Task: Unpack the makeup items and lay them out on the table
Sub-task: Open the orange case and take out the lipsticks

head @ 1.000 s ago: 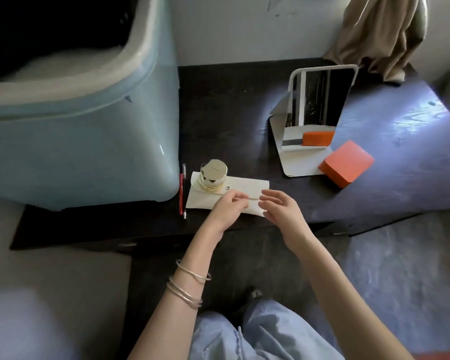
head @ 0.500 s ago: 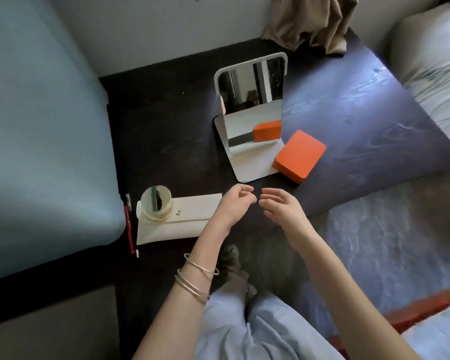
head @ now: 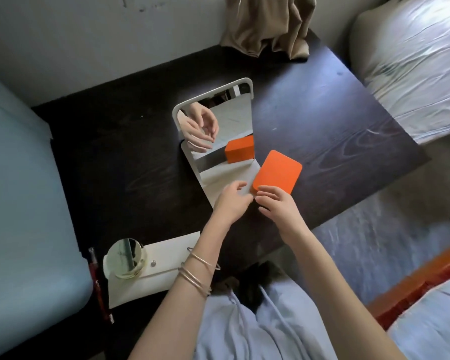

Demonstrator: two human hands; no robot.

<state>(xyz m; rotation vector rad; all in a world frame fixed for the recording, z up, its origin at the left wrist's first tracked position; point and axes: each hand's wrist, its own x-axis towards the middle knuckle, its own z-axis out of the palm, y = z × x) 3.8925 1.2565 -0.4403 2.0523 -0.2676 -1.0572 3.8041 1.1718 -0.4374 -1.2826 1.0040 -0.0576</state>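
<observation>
Dark counter (head: 322, 131); standing mirror (head: 216, 126); cream pouch (head: 161, 276) with gold-lidded jar (head: 125, 258) near left edge. Orange box (head: 277, 171) beside mirror base. Left hand (head: 231, 201) and right hand (head: 276, 203), fingers loosely curled, holding nothing visible, now forward at box's near corner, away from pouch

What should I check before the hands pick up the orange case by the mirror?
1. Orange case lies flat on the table, nothing on top: ok.
2. Right hand fingertips at the case's near edge: ok; firm grip: cannot tell.
3. Left hand close beside it, holding nothing visible: ok.
4. Mirror stands right next to the case and could be knocked: not ok.
5. Bare table to the right for laying items: ok.
6. Pouch with the gold jar on it, away from the hands: ok.
</observation>
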